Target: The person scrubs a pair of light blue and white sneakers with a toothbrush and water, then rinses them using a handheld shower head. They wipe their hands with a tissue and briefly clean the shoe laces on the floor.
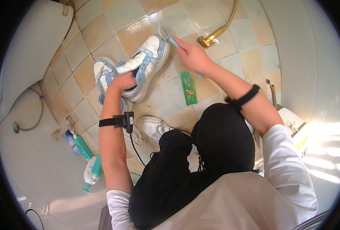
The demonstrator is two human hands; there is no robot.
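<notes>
My left hand (124, 81) reaches into the opening of a white and light-blue sneaker (151, 63) and holds it tilted, toe up and to the right. Its fingers are mostly hidden inside the shoe. A matching sneaker (104, 70) is on the floor just behind and to the left, partly covered by my wrist and the held shoe. In my closed right hand (194, 56) is a slim light-blue toothbrush (173, 41). Its blurred head is at the toe of the held sneaker. Below that hand a green packet (189, 88) lies flat on the tiles.
A brass-coloured spray nozzle on a hose (206, 41) lies at the far right. Several bottles (81, 147) stand by the left wall, near a thin hose (39, 111). My own white shoe (152, 127) is planted on the tiled floor (170, 96). White fixtures border both sides.
</notes>
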